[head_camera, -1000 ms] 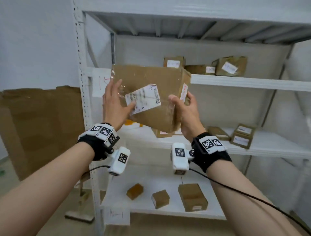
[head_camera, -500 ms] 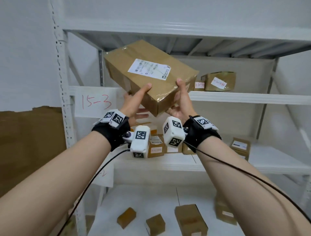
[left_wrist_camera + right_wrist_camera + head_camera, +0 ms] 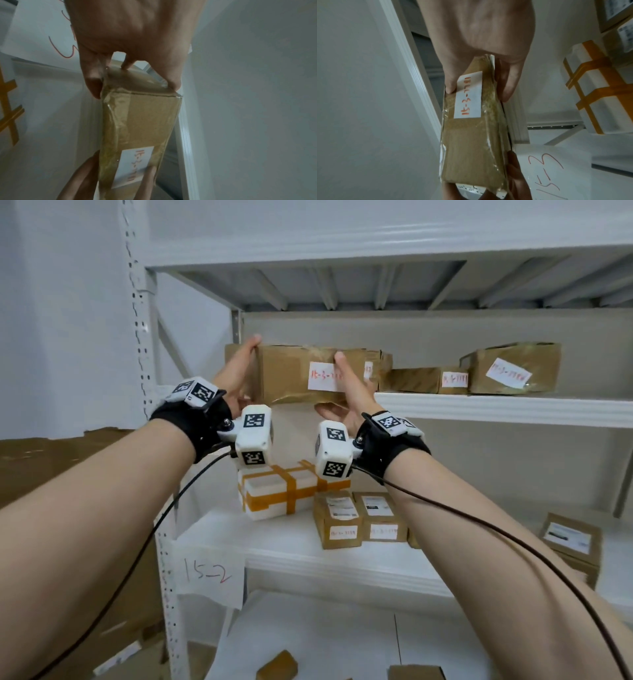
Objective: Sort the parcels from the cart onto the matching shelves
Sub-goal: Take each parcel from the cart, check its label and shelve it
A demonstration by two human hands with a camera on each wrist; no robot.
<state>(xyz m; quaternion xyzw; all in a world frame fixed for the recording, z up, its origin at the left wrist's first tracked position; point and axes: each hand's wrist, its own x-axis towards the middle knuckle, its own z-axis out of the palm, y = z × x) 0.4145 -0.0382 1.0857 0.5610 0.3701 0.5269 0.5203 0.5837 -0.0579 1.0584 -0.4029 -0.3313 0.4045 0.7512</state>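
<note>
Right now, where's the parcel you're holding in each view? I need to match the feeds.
Head: parcel upper centre, at the left end of the upper shelf, left hand and right hand at its ends.
Left wrist: centre, running down from the fingers.
Right wrist: centre, below the palm.
Shared landmark: its white label with red writing.

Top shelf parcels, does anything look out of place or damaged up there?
The far-right parcel on the top shelf looks crumpled, its label crooked. Nothing else stands out.
</note>
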